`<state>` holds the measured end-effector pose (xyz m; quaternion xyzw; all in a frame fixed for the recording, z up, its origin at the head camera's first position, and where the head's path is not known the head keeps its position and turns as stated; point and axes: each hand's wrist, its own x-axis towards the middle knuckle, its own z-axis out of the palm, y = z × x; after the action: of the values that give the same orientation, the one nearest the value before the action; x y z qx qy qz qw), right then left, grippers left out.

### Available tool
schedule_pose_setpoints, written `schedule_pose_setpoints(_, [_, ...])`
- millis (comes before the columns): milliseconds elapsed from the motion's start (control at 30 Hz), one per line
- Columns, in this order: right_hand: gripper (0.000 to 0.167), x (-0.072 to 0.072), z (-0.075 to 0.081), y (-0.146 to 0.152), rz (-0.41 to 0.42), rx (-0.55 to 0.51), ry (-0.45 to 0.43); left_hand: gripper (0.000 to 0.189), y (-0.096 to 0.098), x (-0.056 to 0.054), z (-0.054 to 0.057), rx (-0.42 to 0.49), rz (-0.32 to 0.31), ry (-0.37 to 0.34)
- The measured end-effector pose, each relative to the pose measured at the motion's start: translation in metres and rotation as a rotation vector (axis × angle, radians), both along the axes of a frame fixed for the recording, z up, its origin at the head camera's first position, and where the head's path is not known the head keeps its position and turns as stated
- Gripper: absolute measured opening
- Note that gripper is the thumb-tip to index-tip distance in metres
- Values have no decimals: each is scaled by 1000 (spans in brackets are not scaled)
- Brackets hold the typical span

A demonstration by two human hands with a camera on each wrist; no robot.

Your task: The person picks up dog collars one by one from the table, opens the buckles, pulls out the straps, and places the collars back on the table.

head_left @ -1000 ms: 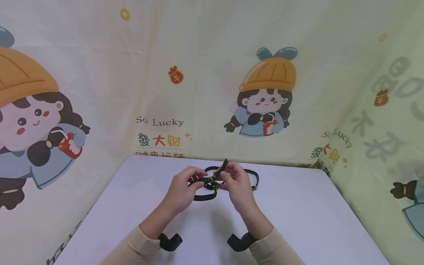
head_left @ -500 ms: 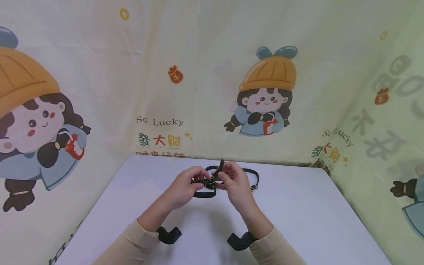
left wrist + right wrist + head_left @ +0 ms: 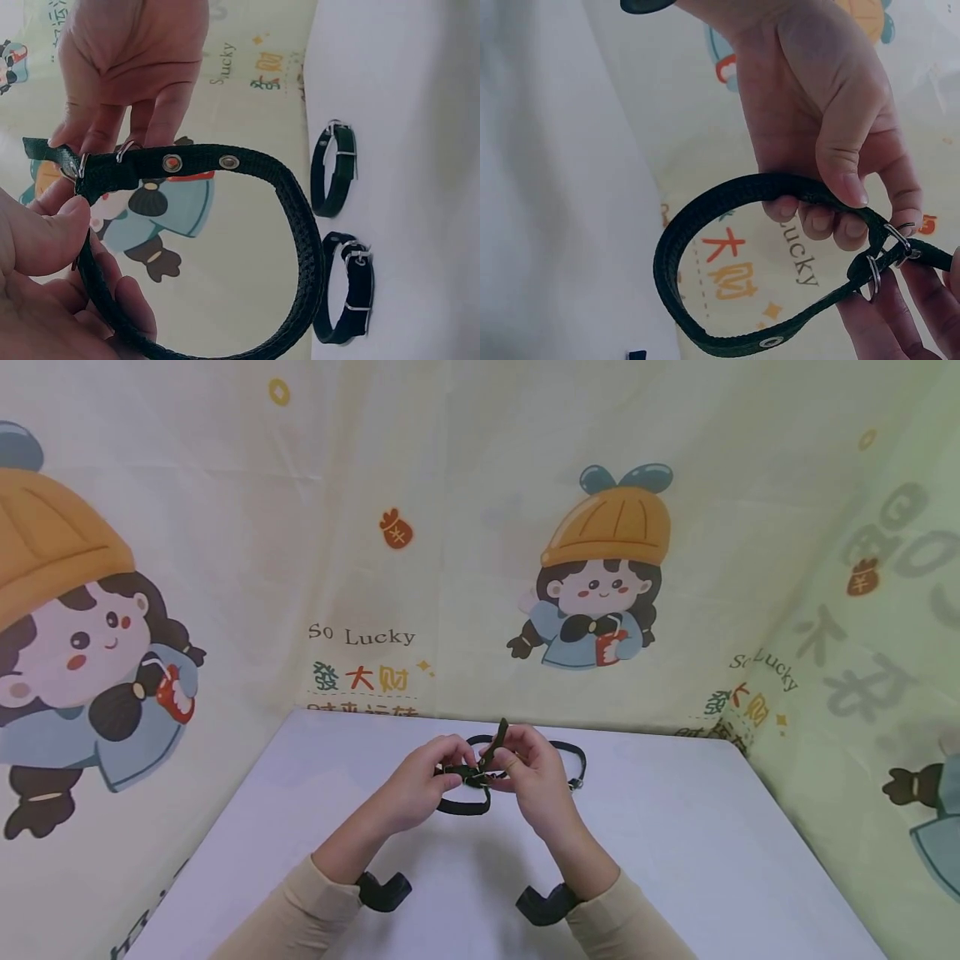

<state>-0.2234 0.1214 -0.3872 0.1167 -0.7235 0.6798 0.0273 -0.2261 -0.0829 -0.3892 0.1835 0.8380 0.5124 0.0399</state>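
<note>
Both hands hold a dark pet collar (image 3: 462, 808) above the table, its strap bent into a loop with metal eyelets, a buckle and a ring. My left hand (image 3: 416, 785) grips the loop beside the buckle (image 3: 901, 244); in the right wrist view its thumb (image 3: 851, 187) presses on the strap. My right hand (image 3: 536, 777) pinches the strap's free end (image 3: 495, 743), which points up past the buckle. In the left wrist view this end (image 3: 45, 150) comes through the metal frame, and the right hand's fingers (image 3: 172, 112) are behind the strap.
Two more dark collars, a nearer one (image 3: 349, 292) and another (image 3: 341, 169) beyond it, lie buckled on the white table (image 3: 675, 843). A printed cloth (image 3: 465, 568) hangs behind the table. Black devices (image 3: 384, 892) sit at both wrists.
The strap's free end has swung slightly left and now stands steeper in the right hand. The left hand's fingers have shifted a little toward the buckle. Both hands keep hold of the collar.
</note>
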Motion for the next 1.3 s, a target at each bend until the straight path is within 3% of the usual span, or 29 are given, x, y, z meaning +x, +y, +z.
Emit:
schedule_pose_setpoints(300, [17,2,3,-1,-32,49,16,31,2,2,-1,-3,-18,25])
schedule_pose_setpoints(467, [17,2,4,0,-52,74,42,27,1,2,-3,7,10,78])
schedule_pose_setpoints(567, [17,2,5,1,-66,96,53,25,0,3,-5,-10,44,159])
schedule_pose_setpoints(767, [18,3,5,0,-81,141,79,25,-4,5,-10,-69,83,448])
schedule_pose_setpoints(867, [19,4,5,0,-89,168,81,24,-5,5,-10,-53,77,536])
schedule_pose_setpoints(1000, [19,5,6,-1,-91,205,77,24,-4,7,-10,-4,109,504])
schedule_pose_setpoints(1300, [20,7,8,-6,-74,268,121,23,-1,9,-5,117,221,199])
